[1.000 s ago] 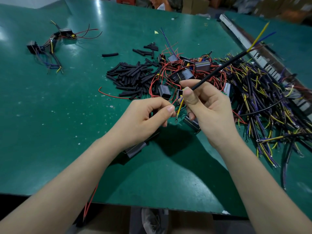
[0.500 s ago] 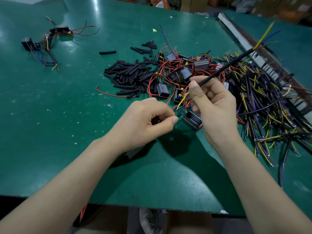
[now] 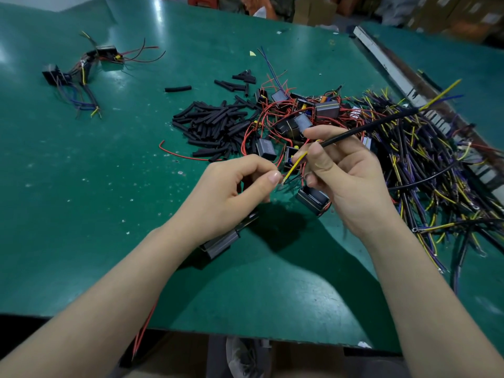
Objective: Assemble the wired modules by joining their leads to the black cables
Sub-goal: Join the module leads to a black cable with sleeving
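Over the green surface (image 3: 81, 186) the right hand (image 3: 351, 184) grips a black cable (image 3: 365, 126) between thumb and curled fingers, its far end rising toward the upper right, its near end showing a yellow lead (image 3: 294, 166) and darker ones that point toward the left hand (image 3: 231, 192). The left hand's thumb and forefinger are pressed together on something thin at the tips of those leads; it looks like a module's wire, but what exactly is pinched is too small to tell. A grey module (image 3: 221, 242) lies under the left wrist, and another module (image 3: 313, 199) sits just beside the right palm. This joint seems to be in the making, not finished. As for the whole job, it looks to be near its start: a small cluster of joined pieces (image 3: 81, 72) lies at the far left, well apart, while a heap of modules with red wires (image 3: 297, 118) waits in the middle, a large tangle of black cables (image 3: 425, 159) spreads to the right, and a pile of short black sleeves (image 3: 215, 124) lies beside the modules, seemingly meant for covering joints.
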